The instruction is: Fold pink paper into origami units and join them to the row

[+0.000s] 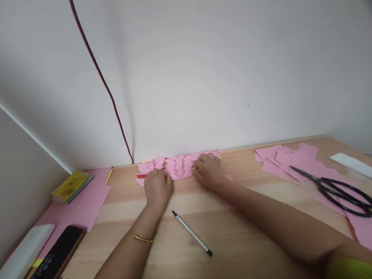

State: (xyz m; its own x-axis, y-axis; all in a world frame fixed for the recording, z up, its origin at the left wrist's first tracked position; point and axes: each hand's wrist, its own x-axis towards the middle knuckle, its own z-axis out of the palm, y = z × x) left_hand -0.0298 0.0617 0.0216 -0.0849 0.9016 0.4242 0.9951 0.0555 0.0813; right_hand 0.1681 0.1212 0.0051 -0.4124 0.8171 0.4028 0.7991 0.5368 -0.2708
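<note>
Along the wall at the back of the table lie several pink paper cutouts [179,167] with jagged, folded edges. My left hand [157,185] rests over the left part of them, fingers curled down onto the paper. Over the right part is my right hand [207,170], its fingers bent and touching the cutouts; its fingertips are partly hidden. Whether either hand pinches a piece is not visible. A white pen [191,233] with black ends lies on the wood between my forearms, touched by neither hand.
Black scissors [336,190] lie on pink paper scraps [286,160] at right, near a white strip [360,166]. At left are a pink sheet [88,201], a yellow packet [71,186], a white case [25,259] and a black device [51,263]. A dark red cable [100,75] hangs down the wall [219,69].
</note>
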